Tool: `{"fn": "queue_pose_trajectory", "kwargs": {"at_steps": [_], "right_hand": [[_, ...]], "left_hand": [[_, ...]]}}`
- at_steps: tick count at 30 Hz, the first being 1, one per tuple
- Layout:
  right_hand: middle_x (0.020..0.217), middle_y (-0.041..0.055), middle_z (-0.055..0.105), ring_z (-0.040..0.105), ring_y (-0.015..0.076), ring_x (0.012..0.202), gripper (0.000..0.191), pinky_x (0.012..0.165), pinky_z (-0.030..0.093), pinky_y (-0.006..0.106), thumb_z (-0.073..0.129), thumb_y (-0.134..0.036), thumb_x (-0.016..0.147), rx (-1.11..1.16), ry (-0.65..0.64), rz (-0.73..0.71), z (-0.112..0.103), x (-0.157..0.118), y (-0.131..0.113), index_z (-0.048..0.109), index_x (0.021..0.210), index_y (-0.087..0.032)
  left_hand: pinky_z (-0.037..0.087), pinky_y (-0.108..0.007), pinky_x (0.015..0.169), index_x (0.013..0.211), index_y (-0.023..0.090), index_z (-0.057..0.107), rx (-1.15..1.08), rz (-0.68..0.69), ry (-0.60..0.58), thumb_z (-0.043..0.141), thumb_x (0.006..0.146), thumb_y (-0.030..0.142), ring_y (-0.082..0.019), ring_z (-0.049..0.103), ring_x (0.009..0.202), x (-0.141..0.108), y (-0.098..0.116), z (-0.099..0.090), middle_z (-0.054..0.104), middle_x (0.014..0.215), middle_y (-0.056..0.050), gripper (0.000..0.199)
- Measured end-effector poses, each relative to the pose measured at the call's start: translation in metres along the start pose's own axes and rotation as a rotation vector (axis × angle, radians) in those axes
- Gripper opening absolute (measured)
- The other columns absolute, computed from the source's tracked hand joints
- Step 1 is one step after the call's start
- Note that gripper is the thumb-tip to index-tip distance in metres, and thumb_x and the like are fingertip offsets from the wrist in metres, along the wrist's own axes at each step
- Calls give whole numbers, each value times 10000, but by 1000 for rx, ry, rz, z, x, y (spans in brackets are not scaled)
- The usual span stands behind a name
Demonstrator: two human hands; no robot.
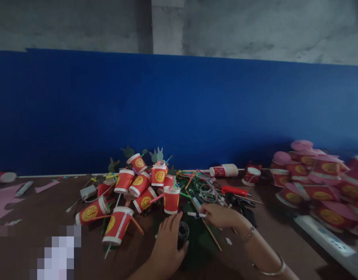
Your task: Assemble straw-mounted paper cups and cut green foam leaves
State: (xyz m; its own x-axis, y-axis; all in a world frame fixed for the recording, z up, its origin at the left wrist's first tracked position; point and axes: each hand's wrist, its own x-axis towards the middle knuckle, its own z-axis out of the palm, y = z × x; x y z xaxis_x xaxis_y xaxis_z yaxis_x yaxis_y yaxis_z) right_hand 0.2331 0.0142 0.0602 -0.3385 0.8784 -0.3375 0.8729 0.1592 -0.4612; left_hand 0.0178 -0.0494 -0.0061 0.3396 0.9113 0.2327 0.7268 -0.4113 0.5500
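My right hand (216, 215) pinches a white marker pen (195, 214), which points left over the middle of the table. A bracelet and a bangle circle that wrist. To its left, my left hand (167, 239) curves around a dark ring-shaped roll (183, 231), its fingers on the far side and thumb on the near side. The roll's exact kind is unclear. Just beyond the left fingertips stands a red paper cup (171, 200) with a yellow emblem. Under the hands lies a dark green sheet (200, 249).
Several red paper cups (117, 225) with sticks are heaped at left, beside a white adapter (88, 192). Straws and wires (206, 190) tangle behind my hands, near a red-handled tool (234, 190). Pink-topped cups (322, 190) and a power strip (327, 241) lie right. A blue panel (179, 112) stands behind.
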Motion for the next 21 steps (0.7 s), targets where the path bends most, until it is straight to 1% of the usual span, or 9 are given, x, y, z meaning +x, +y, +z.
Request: {"fn": "queue_pose_trajectory", "kwargs": {"at_steps": [3,5,7,9,10,14,16,18,21], "right_hand": [[949,82,675,597,220,842,271,706,413,297,448,-149,766,-3,51,-75,3,1,-5,640,954,-182],[1021,77,661,585,217,913,285,768,406,304,413,-183,809,17,46,-158,5,3,-11,629,994,-194],[947,70,677,597,201,862,280,745,412,290,389,-168,819,18,46,-189,8,6,-16,643,938,-183],[845,70,678,600,186,779,266,689,412,274,381,-143,815,5,75,-163,12,9,-20,639,876,-158],[827,72,671,596,182,759,255,673,409,271,380,-150,823,2,94,-151,15,11,-21,630,871,-149],[858,58,655,576,162,770,266,676,398,255,346,-249,889,25,166,-217,26,17,-26,599,878,-168],[824,51,649,566,150,739,264,660,388,245,345,-229,891,25,203,-244,32,21,-27,593,824,-167],[796,58,643,555,147,712,249,642,377,242,357,-192,880,16,230,-234,37,24,-29,584,785,-153],[771,60,636,541,143,694,240,619,360,236,367,-185,877,15,256,-217,44,28,-30,573,760,-148]], "left_hand": [[303,-460,1008,1316,144,356,-50,-17,13,528,674,184,-267,373,1221,1,-3,1,437,1324,-140,666],[300,-459,1017,1310,143,360,-93,-21,21,533,666,178,-264,365,1230,2,-4,1,433,1325,-140,668],[300,-453,1025,1307,143,360,-127,-23,27,539,659,172,-260,361,1236,2,-5,1,430,1326,-139,673],[301,-449,1031,1307,139,357,-147,-25,35,541,655,166,-257,360,1239,2,-7,3,429,1325,-139,678],[302,-449,1033,1307,137,354,-151,-22,44,541,656,166,-257,360,1239,2,-7,4,431,1323,-140,678],[317,-471,1020,1297,135,358,-148,8,104,533,672,176,-267,381,1224,2,-9,6,450,1301,-146,650],[325,-480,1011,1287,136,364,-147,16,123,528,674,174,-274,392,1214,1,-9,5,457,1291,-150,635],[331,-489,1003,1279,137,366,-143,25,142,513,674,157,-279,403,1205,1,-8,4,465,1278,-153,622],[340,-497,991,1272,138,362,-133,57,169,479,669,114,-281,420,1189,1,-9,2,480,1257,-156,615]]}}
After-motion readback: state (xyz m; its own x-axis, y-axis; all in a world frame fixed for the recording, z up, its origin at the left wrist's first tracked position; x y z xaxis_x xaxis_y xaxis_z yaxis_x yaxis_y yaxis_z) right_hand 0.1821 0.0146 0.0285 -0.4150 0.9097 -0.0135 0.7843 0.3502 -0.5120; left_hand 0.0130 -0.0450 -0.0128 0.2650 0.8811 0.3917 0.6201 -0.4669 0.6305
